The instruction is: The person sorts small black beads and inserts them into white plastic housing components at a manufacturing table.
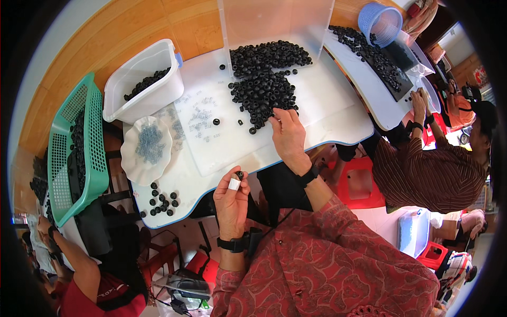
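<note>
Left hand (231,198) raised off table edge, fingers pinched on single black ring (239,174) at fingertips; white tape seen on one finger. Right hand (288,138) laid flat, fingers spread loose, nothing gripped, tips touching near edge of black ring pile (264,79) on white tray (338,113). Step judged: piece taken up for check or fitting, next one being felt for. Next move judged to call for single ring being separated cleanly from pile. White dish (146,149) of small clear parts lies beyond left hand.
</note>
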The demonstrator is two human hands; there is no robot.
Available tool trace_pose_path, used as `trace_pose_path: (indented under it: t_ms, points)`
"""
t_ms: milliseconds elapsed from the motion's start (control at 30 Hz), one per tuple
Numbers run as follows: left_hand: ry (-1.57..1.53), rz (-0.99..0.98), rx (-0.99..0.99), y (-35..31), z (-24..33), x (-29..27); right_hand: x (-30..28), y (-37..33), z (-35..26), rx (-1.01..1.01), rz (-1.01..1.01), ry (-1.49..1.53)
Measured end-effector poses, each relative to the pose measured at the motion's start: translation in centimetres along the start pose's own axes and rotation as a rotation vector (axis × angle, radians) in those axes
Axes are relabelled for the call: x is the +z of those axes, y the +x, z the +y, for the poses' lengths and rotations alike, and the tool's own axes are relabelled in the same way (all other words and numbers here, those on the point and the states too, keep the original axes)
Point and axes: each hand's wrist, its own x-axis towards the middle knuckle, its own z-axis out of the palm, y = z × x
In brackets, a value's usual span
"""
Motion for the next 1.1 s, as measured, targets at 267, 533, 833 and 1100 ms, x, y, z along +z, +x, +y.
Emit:
trace_pose_path:
  t_ms: [267,533,833,1100]
  points:
    - [0.007,-0.006,-0.005,0.1,0.1,0.0,-2.3,-1.6,0.7,-0.040,0.082,0.019]
    - [0.018,0.002,-0.011,0.1,0.0,0.1,-2.5,-1.8,-0.4,-0.085,0.044,0.098]
    - [0.010,-0.003,-0.006,0.0,0.0,-0.1,-1.9,-1.2,-1.8,-0.204,-0.123,-0.109]
    - [0.018,-0.014,-0.009,0.0,0.1,-0.1,-1.3,-1.5,-0.6,-0.080,-0.131,0.007]
